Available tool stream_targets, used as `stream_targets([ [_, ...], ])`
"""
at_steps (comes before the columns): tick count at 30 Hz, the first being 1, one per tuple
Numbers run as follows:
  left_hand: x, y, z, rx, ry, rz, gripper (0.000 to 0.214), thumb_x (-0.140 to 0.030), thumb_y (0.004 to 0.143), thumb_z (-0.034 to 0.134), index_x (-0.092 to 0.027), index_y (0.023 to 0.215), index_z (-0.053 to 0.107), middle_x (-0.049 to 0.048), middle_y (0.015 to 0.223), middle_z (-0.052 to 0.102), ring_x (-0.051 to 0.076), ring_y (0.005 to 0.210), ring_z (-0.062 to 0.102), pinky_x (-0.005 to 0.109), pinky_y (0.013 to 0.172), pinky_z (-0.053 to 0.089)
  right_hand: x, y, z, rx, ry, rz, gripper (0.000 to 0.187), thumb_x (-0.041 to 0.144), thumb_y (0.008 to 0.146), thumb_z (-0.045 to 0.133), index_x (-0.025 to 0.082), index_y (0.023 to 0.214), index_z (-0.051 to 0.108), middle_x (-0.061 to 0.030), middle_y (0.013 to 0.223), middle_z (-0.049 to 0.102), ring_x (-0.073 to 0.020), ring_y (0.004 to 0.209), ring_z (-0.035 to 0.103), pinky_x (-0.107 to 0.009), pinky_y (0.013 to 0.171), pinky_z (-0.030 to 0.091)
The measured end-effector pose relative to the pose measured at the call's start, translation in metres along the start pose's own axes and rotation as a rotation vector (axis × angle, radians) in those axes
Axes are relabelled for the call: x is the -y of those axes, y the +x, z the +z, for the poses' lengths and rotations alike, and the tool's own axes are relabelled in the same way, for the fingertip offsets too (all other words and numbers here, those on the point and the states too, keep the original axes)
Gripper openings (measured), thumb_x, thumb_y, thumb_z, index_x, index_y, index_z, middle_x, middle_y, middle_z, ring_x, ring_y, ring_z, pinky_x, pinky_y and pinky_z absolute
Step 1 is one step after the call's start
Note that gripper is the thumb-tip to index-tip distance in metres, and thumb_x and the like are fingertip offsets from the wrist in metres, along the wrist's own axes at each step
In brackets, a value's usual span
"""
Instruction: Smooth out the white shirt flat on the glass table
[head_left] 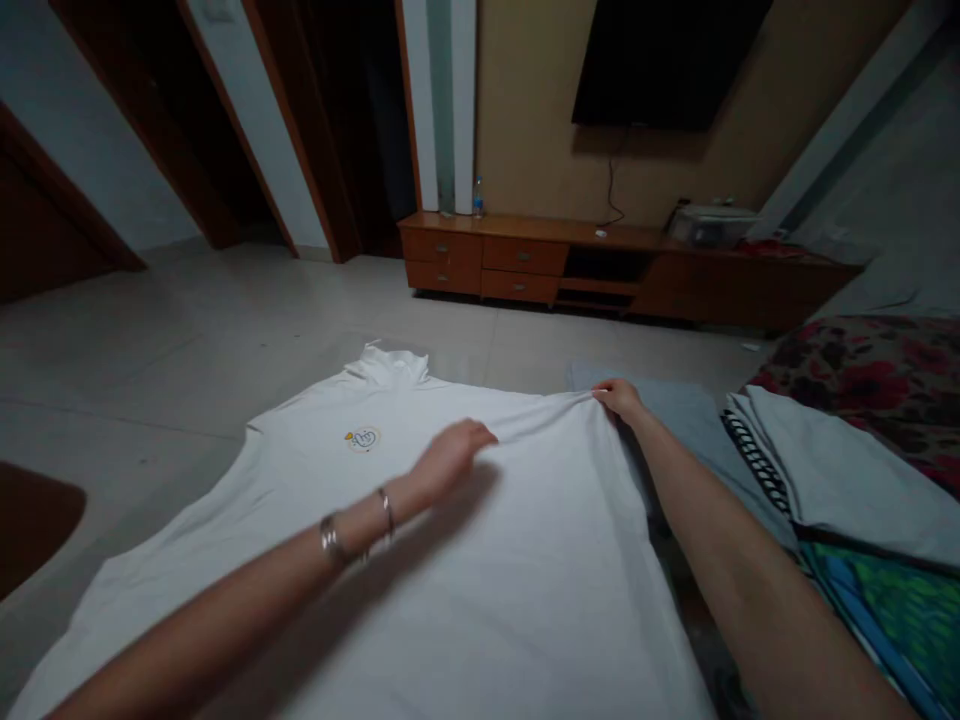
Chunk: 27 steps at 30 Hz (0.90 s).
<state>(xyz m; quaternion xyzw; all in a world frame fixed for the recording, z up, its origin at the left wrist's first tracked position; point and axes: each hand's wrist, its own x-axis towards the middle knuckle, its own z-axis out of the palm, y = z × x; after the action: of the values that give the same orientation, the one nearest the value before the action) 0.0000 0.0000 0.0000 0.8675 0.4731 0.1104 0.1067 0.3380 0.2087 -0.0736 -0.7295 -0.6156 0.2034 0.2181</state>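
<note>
A white shirt [525, 540] with a small round logo on its chest lies spread out in front of me, its collar at the far side. My right hand [619, 397] pinches the shirt's far right corner between thumb and fingers and draws its top edge taut. Over the middle of the shirt hovers my left hand [454, 455], slightly blurred, fingers stretched to the right and casting a shadow on the cloth. It holds nothing that I can see. Two bracelets [330, 538] circle the left wrist.
Folded white cloth [847, 470], grey cloth [686, 415] and green-blue patterned fabric [892, 610] lie to the right, beside a flowered cover [877, 375]. Beyond the tiled floor stands a low wooden cabinet [525, 255] under a wall-mounted TV [667, 60]. A brown rounded edge [37, 520] is at left.
</note>
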Motion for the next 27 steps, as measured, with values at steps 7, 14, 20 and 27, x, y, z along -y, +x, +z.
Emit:
stream_targets([
  [7,0.181,0.093,-0.016,0.073,0.374,-0.243,0.033,-0.014,0.083,0.050,-0.019,0.111,0.066,0.0121,0.130,0.052,0.028,0.119,0.040,0.042,0.094,0.033,-0.001,0.004,0.013,-0.116,-0.037,0.072,0.024,0.018,0.082,0.054,0.016,0.097,0.072,-0.0092,0.101,0.071,-0.0170,0.091,0.062,-0.021,0.077,0.042],
  [14,0.222,0.110,-0.015,0.075,0.389,-0.487,0.021,-0.027,0.080,0.056,-0.015,0.089,0.070,0.0144,0.114,0.058,0.032,0.112,0.040,0.047,0.093,0.031,0.007,-0.009,0.029,-0.265,-0.062,0.194,0.029,0.020,0.088,0.044,0.016,0.107,0.066,-0.0127,0.102,0.069,-0.0191,0.089,0.061,-0.024,0.074,0.041],
  [20,0.217,0.114,0.007,-0.148,0.376,-0.714,0.033,-0.024,0.086,0.044,-0.006,0.106,0.064,0.0227,0.119,0.054,0.032,0.113,0.039,0.051,0.095,0.029,0.004,-0.013,0.038,-0.347,-0.112,0.185,0.034,0.021,0.093,0.034,0.019,0.111,0.063,-0.0116,0.108,0.066,-0.0192,0.091,0.059,-0.024,0.072,0.039],
  [27,0.198,0.107,0.039,-0.316,0.320,-0.744,0.040,-0.024,0.092,0.031,-0.005,0.120,0.053,0.0244,0.125,0.050,0.034,0.119,0.037,0.049,0.096,0.030,-0.008,-0.002,0.033,-0.301,-0.225,0.090,0.029,0.025,0.090,0.043,0.017,0.104,0.067,-0.0126,0.103,0.066,-0.0224,0.091,0.058,-0.028,0.073,0.038],
])
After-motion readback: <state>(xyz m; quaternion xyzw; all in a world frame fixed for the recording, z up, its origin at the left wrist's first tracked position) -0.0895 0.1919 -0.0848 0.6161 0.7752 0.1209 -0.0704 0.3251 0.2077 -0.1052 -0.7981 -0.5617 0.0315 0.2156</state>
